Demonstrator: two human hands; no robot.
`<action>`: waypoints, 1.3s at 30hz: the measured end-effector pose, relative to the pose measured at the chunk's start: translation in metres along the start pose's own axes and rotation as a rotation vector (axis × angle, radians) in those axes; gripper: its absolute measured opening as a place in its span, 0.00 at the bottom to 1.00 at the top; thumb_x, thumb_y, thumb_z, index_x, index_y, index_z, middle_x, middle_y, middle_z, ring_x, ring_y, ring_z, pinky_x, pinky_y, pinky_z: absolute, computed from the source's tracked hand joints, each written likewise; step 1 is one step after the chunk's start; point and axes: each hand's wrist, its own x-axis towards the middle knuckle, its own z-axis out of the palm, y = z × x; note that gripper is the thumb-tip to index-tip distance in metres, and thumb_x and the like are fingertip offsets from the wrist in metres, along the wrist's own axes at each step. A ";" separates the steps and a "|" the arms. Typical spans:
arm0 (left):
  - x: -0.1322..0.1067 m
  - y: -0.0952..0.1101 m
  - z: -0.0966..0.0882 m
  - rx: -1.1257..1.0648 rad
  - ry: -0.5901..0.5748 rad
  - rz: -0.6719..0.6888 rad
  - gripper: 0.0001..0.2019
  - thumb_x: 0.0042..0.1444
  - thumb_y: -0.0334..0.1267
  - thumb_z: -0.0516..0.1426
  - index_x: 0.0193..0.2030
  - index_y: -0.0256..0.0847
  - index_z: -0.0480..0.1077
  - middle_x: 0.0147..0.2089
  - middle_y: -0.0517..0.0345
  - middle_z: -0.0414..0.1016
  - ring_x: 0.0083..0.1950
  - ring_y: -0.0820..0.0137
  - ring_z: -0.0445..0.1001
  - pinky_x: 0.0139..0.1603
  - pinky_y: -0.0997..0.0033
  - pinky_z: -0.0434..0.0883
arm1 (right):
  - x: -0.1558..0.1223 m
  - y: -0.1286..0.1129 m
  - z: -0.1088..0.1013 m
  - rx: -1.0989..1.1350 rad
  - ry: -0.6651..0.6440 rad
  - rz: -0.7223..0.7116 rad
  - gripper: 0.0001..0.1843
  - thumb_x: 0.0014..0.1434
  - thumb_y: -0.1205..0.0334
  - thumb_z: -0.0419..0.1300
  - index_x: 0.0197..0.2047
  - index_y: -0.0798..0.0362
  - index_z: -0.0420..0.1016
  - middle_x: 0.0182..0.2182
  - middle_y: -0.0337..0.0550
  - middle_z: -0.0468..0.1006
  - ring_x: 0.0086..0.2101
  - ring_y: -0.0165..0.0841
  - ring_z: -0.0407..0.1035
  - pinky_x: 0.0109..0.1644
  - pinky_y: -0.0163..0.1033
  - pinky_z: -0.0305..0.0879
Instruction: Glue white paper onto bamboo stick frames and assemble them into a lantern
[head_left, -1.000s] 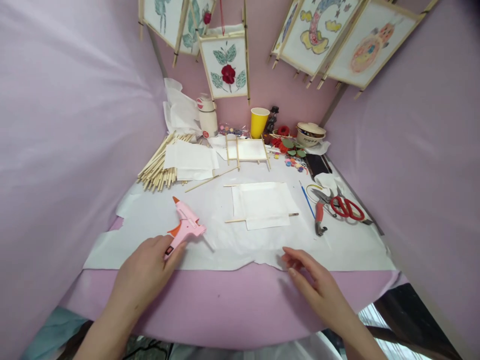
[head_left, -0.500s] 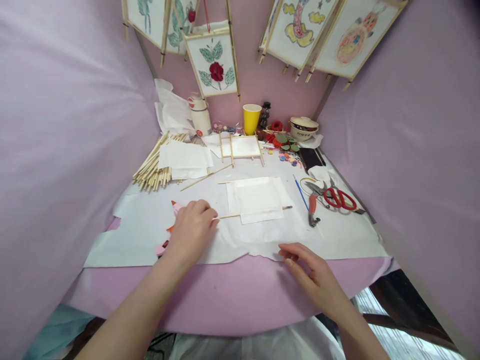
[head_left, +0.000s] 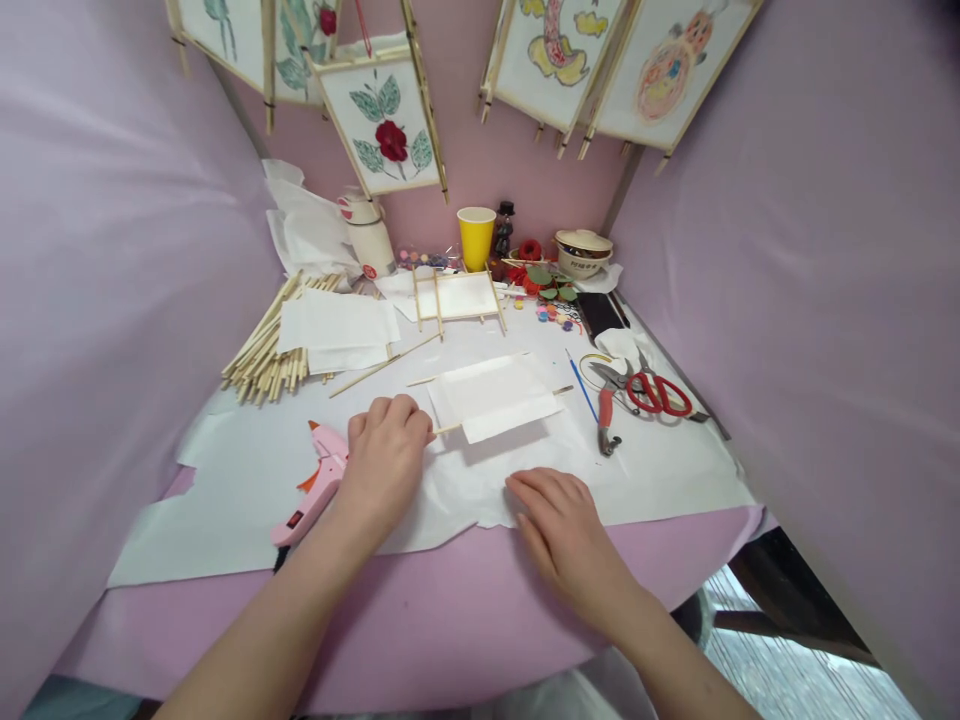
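Note:
My left hand (head_left: pixel 386 455) is closed, pinching the left end of a thin wooden stick (head_left: pixel 559 390) that carries a white paper panel (head_left: pixel 491 398). The panel's near edge is lifted off the table. My right hand (head_left: pixel 559 510) lies flat and open on the white paper sheet (head_left: pixel 675 470) covering the table, just in front of the panel. A pink glue gun (head_left: pixel 319 480) lies on the sheet to the left of my left hand, untouched.
Red-handled pliers (head_left: pixel 604 410), red scissors (head_left: pixel 656 392) and a blue brush (head_left: pixel 579 384) lie to the right. A bundle of wooden sticks (head_left: pixel 259 350) under paper squares (head_left: pixel 337 325) sits at left. A small wooden frame (head_left: pixel 457 296), yellow cup (head_left: pixel 475 238), bowl (head_left: pixel 583 250) and flower bits stand at the back. Painted panels (head_left: pixel 386 120) hang above.
My left hand left the glue gun, moved right and took hold of the stick's end, lifting the paper panel's near edge. My right hand slid left and flattened on the sheet.

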 end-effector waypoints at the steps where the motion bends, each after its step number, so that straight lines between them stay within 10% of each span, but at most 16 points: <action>1: -0.001 0.000 -0.003 -0.018 0.017 -0.004 0.11 0.66 0.33 0.49 0.36 0.39 0.71 0.44 0.48 0.69 0.46 0.58 0.63 0.42 0.57 0.60 | 0.007 0.001 0.003 -0.045 0.000 -0.001 0.19 0.66 0.69 0.50 0.59 0.54 0.67 0.54 0.51 0.72 0.54 0.43 0.63 0.59 0.54 0.61; 18: -0.031 0.007 0.022 -0.100 -0.084 0.114 0.09 0.66 0.32 0.50 0.37 0.38 0.70 0.44 0.49 0.70 0.47 0.57 0.64 0.44 0.55 0.60 | 0.020 0.019 0.009 -0.083 0.044 0.025 0.14 0.67 0.67 0.51 0.54 0.56 0.68 0.47 0.51 0.72 0.47 0.41 0.65 0.52 0.49 0.65; 39: -0.032 0.004 0.026 -0.151 -0.125 0.156 0.11 0.61 0.26 0.48 0.37 0.40 0.71 0.44 0.47 0.71 0.46 0.56 0.65 0.44 0.55 0.62 | 0.023 0.022 0.014 -0.190 -0.072 0.009 0.21 0.67 0.63 0.51 0.62 0.53 0.64 0.58 0.51 0.69 0.60 0.42 0.59 0.67 0.57 0.51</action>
